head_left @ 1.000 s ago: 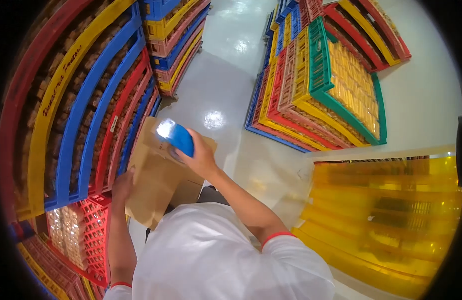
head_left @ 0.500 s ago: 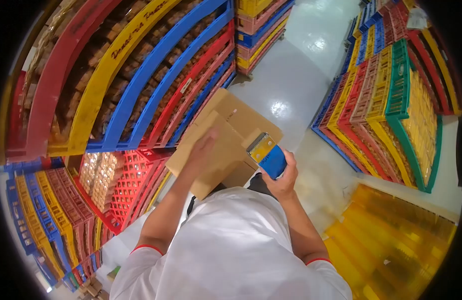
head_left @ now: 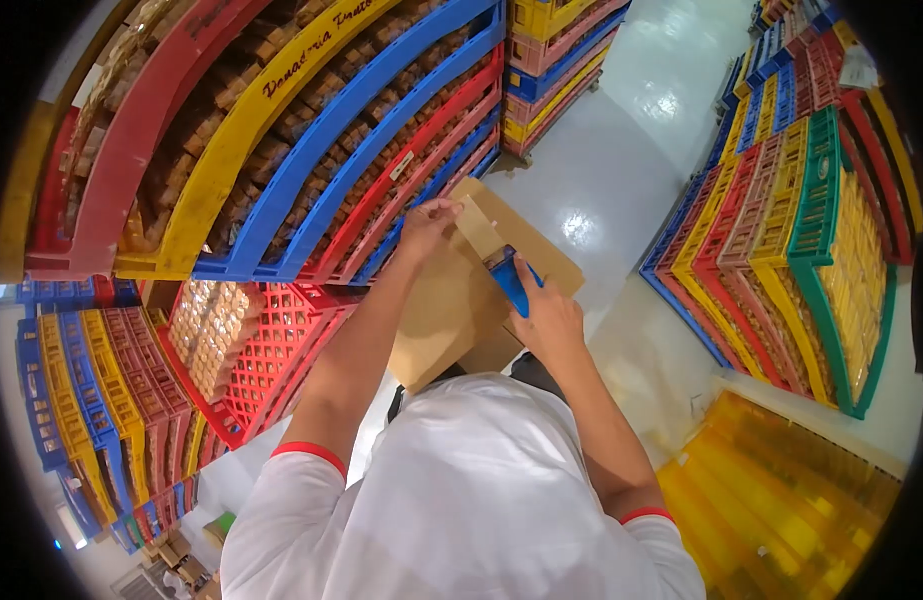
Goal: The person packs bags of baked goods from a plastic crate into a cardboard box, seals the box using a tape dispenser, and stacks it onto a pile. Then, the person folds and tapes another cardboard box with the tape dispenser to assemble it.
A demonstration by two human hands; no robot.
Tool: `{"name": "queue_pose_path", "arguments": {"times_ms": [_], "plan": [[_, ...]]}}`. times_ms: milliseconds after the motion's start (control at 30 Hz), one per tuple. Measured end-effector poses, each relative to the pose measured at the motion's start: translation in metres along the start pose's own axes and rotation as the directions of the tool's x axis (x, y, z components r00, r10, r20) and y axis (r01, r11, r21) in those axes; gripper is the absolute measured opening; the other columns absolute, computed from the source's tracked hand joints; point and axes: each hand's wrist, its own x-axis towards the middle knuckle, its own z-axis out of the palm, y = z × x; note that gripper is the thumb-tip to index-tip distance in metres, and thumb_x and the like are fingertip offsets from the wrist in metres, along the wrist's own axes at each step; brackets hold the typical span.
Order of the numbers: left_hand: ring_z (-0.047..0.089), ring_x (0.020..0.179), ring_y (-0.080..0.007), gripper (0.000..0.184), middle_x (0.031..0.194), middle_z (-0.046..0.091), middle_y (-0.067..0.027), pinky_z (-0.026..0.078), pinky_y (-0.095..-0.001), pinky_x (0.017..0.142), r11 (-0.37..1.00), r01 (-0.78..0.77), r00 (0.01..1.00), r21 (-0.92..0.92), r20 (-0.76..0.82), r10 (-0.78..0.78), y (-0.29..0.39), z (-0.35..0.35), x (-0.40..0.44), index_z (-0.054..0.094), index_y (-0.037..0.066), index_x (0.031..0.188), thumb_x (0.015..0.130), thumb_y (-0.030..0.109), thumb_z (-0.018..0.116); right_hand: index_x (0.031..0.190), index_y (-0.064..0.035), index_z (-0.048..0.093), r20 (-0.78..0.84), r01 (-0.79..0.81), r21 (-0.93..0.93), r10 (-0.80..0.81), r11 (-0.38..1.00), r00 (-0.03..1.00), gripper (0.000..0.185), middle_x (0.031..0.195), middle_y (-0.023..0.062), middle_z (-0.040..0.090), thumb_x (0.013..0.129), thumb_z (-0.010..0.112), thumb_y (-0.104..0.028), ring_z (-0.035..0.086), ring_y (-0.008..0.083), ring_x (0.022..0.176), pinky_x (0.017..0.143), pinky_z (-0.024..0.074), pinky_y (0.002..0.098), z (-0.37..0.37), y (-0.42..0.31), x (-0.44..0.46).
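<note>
A cardboard box point(head_left: 436, 320) stands before my body, its brown top facing up. My right hand point(head_left: 549, 318) is wrapped round a blue handheld tool point(head_left: 509, 282) with a metal front edge, which looks like a tape dispenser, over the box's right half. A pale tan strip point(head_left: 478, 228), apparently tape, runs from that edge up to my left hand point(head_left: 429, 228). The fingers of my left hand pinch the strip's far end near the box's upper left edge.
Tall stacks of coloured crates point(head_left: 311, 140) with packed goods rise close at the left. A red crate point(head_left: 281, 350) is at the lower left. More crates point(head_left: 771, 240) stand at the right, above a yellow translucent sheet point(head_left: 771, 490). Grey floor point(head_left: 621, 150) runs between the stacks.
My left hand has moved up and right to the box's far edge and closed on the strip. The blue tool has turned its metal edge down toward the box. The view has swung left.
</note>
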Motion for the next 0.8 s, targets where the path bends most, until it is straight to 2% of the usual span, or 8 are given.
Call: {"name": "queue_pose_path", "arguments": {"times_ms": [33, 133, 367, 433, 467, 567, 633, 800], "plan": [[0.065, 0.086, -0.0083, 0.024, 0.1, 0.073, -0.0022, 0.052, -0.0247, 0.08, 0.993, 0.023, 0.997, -0.116, 0.072, -0.015, -0.001, -0.003, 0.006, 0.075, 0.0, 0.109, 0.094, 0.018, 0.078, 0.157, -0.0188, 0.044, 0.002, 0.024, -0.022, -0.024, 0.999, 1.0, 0.079, 0.098, 0.0252, 0.063, 0.084, 0.074, -0.02, 0.069, 0.0429, 0.082, 0.071, 0.0569, 0.0513, 0.001, -0.001, 0.008], [0.066, 0.092, -0.0086, 0.029, 0.101, 0.074, -0.0029, 0.052, -0.0248, 0.082, 0.982, 0.091, 0.987, -0.164, 0.143, -0.068, -0.007, -0.012, 0.021, 0.072, 0.0, 0.115, 0.093, 0.017, 0.079, 0.156, -0.0182, 0.045, 0.004, 0.038, -0.029, -0.038, 0.999, 0.999, 0.079, 0.097, 0.0248, 0.063, 0.082, 0.074, -0.02, 0.069, 0.043, 0.081, 0.071, 0.0567, 0.0521, 0.0, -0.008, 0.024], [0.069, 0.099, -0.0131, 0.047, 0.112, 0.074, -0.0079, 0.051, -0.025, 0.09, 0.981, 0.099, 0.995, -0.165, 0.045, -0.092, -0.036, -0.022, 0.045, 0.065, -0.001, 0.13, 0.092, 0.021, 0.08, 0.155, -0.0187, 0.047, 0.007, 0.061, -0.041, -0.06, 0.997, 0.998, 0.077, 0.097, 0.0228, 0.062, 0.082, 0.074, -0.023, 0.07, 0.0427, 0.082, 0.072, 0.0573, 0.0526, 0.007, -0.027, 0.047], [0.07, 0.105, -0.0152, 0.05, 0.118, 0.074, -0.013, 0.051, -0.0261, 0.096, 0.989, 0.128, 0.99, 0.071, 0.057, -0.132, -0.045, -0.024, 0.053, 0.062, -0.001, 0.135, 0.094, 0.024, 0.078, 0.155, -0.019, 0.047, -0.005, 0.065, -0.052, -0.065, 0.997, 0.998, 0.078, 0.096, 0.0225, 0.062, 0.082, 0.075, -0.022, 0.069, 0.0425, 0.08, 0.072, 0.0572, 0.0526, 0.016, -0.025, 0.05], [0.07, 0.105, -0.0152, 0.05, 0.118, 0.074, -0.013, 0.051, -0.0261, 0.096, 0.989, 0.131, 0.989, 0.072, 0.059, -0.135, -0.051, -0.025, 0.053, 0.062, -0.001, 0.135, 0.094, 0.024, 0.078, 0.155, -0.0192, 0.047, -0.016, 0.074, -0.066, -0.075, 0.995, 0.997, 0.08, 0.096, 0.0223, 0.062, 0.081, 0.075, -0.022, 0.069, 0.0424, 0.079, 0.072, 0.0572, 0.0526, 0.019, -0.023, 0.05], [0.068, 0.116, -0.0168, 0.047, 0.128, 0.071, -0.0163, 0.05, -0.0304, 0.101, 0.912, 0.083, 0.992, 0.403, -0.123, -0.035, -0.058, -0.029, 0.046, 0.059, 0.001, 0.14, 0.101, 0.025, 0.069, 0.155, -0.0204, 0.048, -0.064, 0.091, -0.027, -0.092, 0.996, 0.994, 0.079, 0.095, 0.022, 0.061, 0.081, 0.075, -0.022, 0.068, 0.0412, 0.075, 0.07, 0.0575, 0.0514, 0.02, -0.021, 0.043], [0.068, 0.109, -0.0181, 0.044, 0.124, 0.074, -0.0158, 0.052, -0.032, 0.094, 0.98, 0.12, 0.99, -0.16, 0.091, -0.107, -0.034, -0.032, 0.028, 0.056, 0.005, 0.144, 0.107, 0.028, 0.056, 0.154, -0.0211, 0.049, -0.09, 0.085, -0.005, -0.085, 0.996, 0.992, 0.079, 0.095, 0.0215, 0.061, 0.08, 0.076, -0.021, 0.068, 0.0405, 0.074, 0.069, 0.0574, 0.0508, 0.021, -0.019, 0.041], [0.067, 0.104, -0.0169, 0.04, 0.108, 0.074, -0.0078, 0.048, -0.0333, 0.098, 0.996, 0.019, 0.985, -0.085, 0.175, -0.004, -0.01, -0.01, 0.025, 0.065, 0.006, 0.125, 0.111, 0.037, 0.044, 0.151, -0.0208, 0.052, -0.08, 0.049, -0.009, -0.049, 0.999, 0.996, 0.077, 0.096, 0.0197, 0.059, 0.078, 0.076, -0.017, 0.069, 0.0381, 0.079, 0.069, 0.0587, 0.0479, 0.018, -0.022, 0.035]]}}
